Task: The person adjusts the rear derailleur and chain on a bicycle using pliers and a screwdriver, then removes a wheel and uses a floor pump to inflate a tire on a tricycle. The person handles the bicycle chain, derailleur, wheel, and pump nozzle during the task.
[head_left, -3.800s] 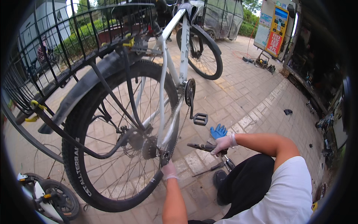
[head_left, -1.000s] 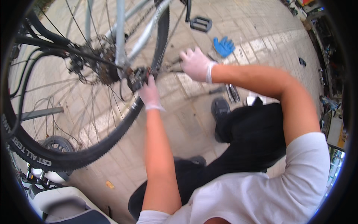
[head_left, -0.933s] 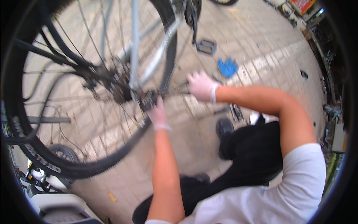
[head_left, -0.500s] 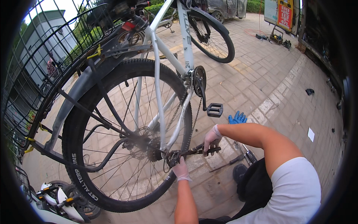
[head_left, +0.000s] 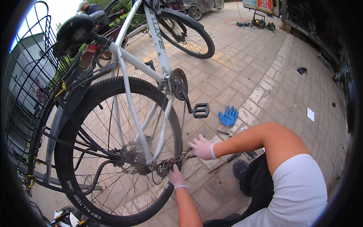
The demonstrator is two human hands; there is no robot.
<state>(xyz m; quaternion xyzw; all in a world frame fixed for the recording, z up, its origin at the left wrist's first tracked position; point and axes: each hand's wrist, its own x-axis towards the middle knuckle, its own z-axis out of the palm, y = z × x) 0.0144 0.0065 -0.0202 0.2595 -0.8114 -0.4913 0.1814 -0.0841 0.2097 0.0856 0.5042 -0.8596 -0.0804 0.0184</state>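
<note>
A white bicycle (head_left: 160, 45) stands before me, its knobby rear tyre (head_left: 176, 113) filling the left half. My left hand (head_left: 176, 178), in a thin clear glove, is closed on the rear derailleur (head_left: 163, 168) below the rear hub. Just to its right, my right hand (head_left: 203, 147), gloved alike, curls around the dark handles of what look like pliers (head_left: 188, 155). Their jaws reach toward the derailleur; what they grip is too small to make out. The chain (head_left: 182, 126) runs from the chainring (head_left: 179, 84) down to the derailleur.
A blue glove (head_left: 228, 116) lies on the paving, with hand tools (head_left: 250, 154) near my shoe (head_left: 240, 170). A pedal (head_left: 200, 110) juts out above my right hand. A black wire basket (head_left: 28, 102) hangs at the left. A white paper (head_left: 310, 114) lies to the right.
My view has shifted, and the bicycle sits lower and further left in it. My right hand has turned on the pliers, covering more of their handles. My left hand stays on the derailleur.
</note>
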